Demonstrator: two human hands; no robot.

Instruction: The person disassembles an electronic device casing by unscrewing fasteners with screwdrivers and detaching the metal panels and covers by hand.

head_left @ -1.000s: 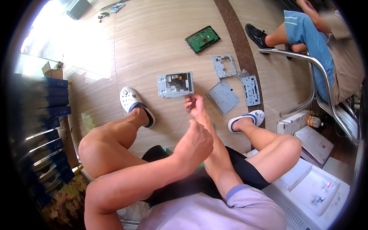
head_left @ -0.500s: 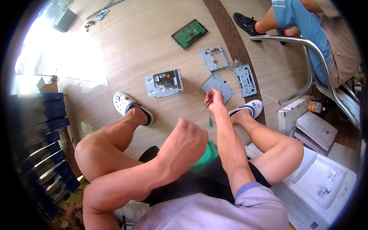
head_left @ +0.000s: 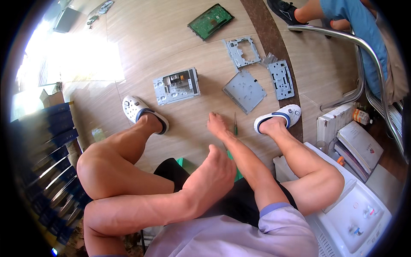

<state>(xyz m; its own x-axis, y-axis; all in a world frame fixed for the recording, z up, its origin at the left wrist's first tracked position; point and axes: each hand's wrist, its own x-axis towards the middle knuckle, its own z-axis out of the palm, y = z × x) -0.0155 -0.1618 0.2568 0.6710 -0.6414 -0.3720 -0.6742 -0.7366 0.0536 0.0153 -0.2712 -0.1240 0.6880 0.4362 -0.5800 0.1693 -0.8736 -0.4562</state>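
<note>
My left hand (head_left: 210,175) is closed above my lap, thumb up and fingers curled under; whatever it may hold is hidden. Farther forward, low over the floor, my right hand (head_left: 217,125) has its fingers bent together, and I cannot make out anything in them. Just right of it lies a screwdriver (head_left: 235,129) with a green handle and a thin shaft. A boxy metal drive unit (head_left: 176,87), its mechanism exposed, sits ahead to the left. To the right are a flat grey metal cover (head_left: 245,91), a cut-out metal frame (head_left: 242,52) and a slotted metal plate (head_left: 282,80).
A green circuit board (head_left: 210,21) lies far ahead. My feet in white clogs (head_left: 278,118) flank the work area. At right are a person on a metal-framed chair (head_left: 364,43), stacked books (head_left: 359,144) and a white water dispenser (head_left: 359,214). Blue boxes (head_left: 55,141) are stacked left.
My right hand has moved left and back from beside the metal cover, and the thin rod between my hands no longer shows. My left hand has turned thumb-up. The view has shifted slightly.
</note>
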